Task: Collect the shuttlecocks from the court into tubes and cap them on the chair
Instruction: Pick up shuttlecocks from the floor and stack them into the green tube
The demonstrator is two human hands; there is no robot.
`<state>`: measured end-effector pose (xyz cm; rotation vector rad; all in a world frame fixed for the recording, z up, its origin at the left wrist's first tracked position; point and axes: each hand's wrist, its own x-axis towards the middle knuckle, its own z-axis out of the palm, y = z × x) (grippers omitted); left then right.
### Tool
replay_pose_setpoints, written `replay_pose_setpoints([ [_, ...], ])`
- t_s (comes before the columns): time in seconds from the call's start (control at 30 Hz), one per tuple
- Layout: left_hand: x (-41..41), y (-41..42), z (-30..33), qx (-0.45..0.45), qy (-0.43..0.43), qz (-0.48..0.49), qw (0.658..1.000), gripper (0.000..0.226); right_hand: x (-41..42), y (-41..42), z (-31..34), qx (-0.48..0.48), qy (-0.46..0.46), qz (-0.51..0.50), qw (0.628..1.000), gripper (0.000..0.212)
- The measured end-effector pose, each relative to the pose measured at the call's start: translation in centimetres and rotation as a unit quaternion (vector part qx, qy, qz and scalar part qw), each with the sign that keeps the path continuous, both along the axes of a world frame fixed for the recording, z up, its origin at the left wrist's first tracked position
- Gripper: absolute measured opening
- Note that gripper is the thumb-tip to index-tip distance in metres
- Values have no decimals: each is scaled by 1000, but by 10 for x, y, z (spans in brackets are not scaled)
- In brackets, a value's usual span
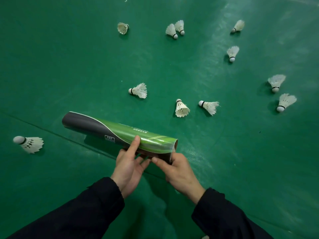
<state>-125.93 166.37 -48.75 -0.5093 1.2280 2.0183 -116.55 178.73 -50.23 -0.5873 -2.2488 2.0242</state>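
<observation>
Head view: we hold the green-and-grey tube (pixel 119 133) level above the court floor (pixel 69 66), left hand (pixel 128 167) fingers clamped beneath with thumb on top, right hand (pixel 177 171) pinching its open end, white shuttlecocks (pixel 139 90) scattered beyond.

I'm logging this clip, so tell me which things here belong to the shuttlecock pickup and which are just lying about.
Part of the job:
tube, held by left hand and right hand
shuttlecocks scattered on the court

Just there:
court floor
floor seam
Nothing else loose is visible; no chair or caps in view.
</observation>
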Motion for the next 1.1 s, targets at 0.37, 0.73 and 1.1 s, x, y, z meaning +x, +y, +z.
replay_pose_setpoints([
  [0.37,-28,-39,-11,-36,-27,33,998,48,-107,137,-55,426,-146,-12,893,57],
  [0.73,-21,-37,-9,-35,-61,87,994,53,-33,52,0,33,22,-131,991,20],
  [1.1,8,-12,12,-4,-59,19,998,50,2,16,17,23,-23,-183,983,14],
])
